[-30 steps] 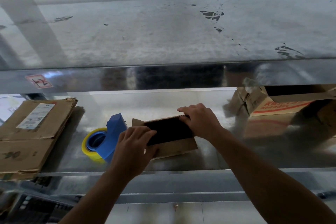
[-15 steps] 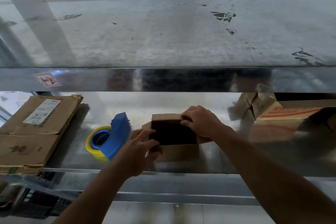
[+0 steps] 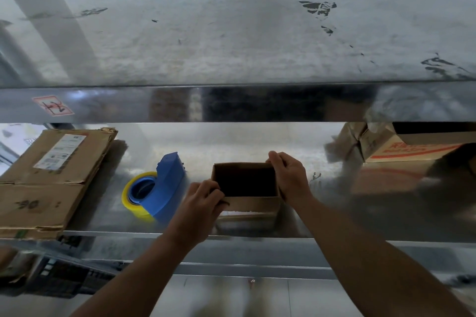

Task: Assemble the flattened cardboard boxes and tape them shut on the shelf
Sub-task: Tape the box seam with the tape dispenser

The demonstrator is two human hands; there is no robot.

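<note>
A small brown cardboard box stands squared up on the metal shelf, its open top facing me with a dark inside. My left hand pinches the box's near left corner. My right hand grips its far right corner and right wall. To the left of the box lies a blue tape dispenser holding a yellow tape roll.
A stack of flattened cardboard boxes lies at the shelf's left end. An assembled box with red print sits at the back right. The upper shelf's front beam hangs low just above the work area.
The box went from nearly flat to a squared, open shape. My left hand shifted to its near left corner, my right hand to its far right corner.
</note>
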